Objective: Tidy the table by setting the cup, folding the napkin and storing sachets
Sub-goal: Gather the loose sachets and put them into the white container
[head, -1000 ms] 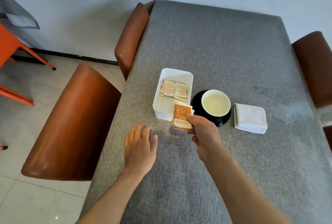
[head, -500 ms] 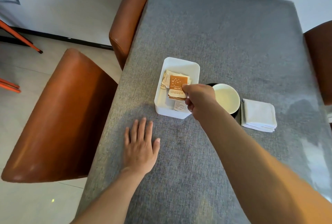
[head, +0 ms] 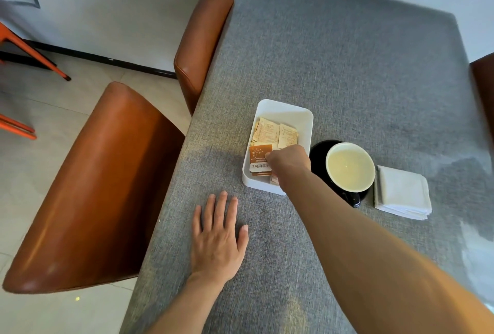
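A white rectangular box (head: pixel 284 109) stands on the grey table and holds several beige sachets (head: pixel 275 134) at its far end. My right hand (head: pixel 290 161) reaches into the near end of the box and pinches a small stack of orange sachets (head: pixel 258 158), low inside it. Just right of the box, a black cup with a cream inside (head: pixel 350 166) sits on a black saucer (head: pixel 318 155). A folded white napkin (head: pixel 402 192) lies to the right of the cup. My left hand (head: pixel 217 237) rests flat on the tablecloth, in front of the box.
The grey tablecloth (head: pixel 347 66) covers the whole table. Two brown leather chairs (head: pixel 91 194) (head: pixel 203 34) stand along the left edge and another (head: pixel 485 87) at the right. Orange chair legs (head: pixel 29 50) stand on the tiled floor at far left.
My right hand carried the orange sachets from the table in front of the box over its rim and down into its near end. My left hand settled flat on the table.
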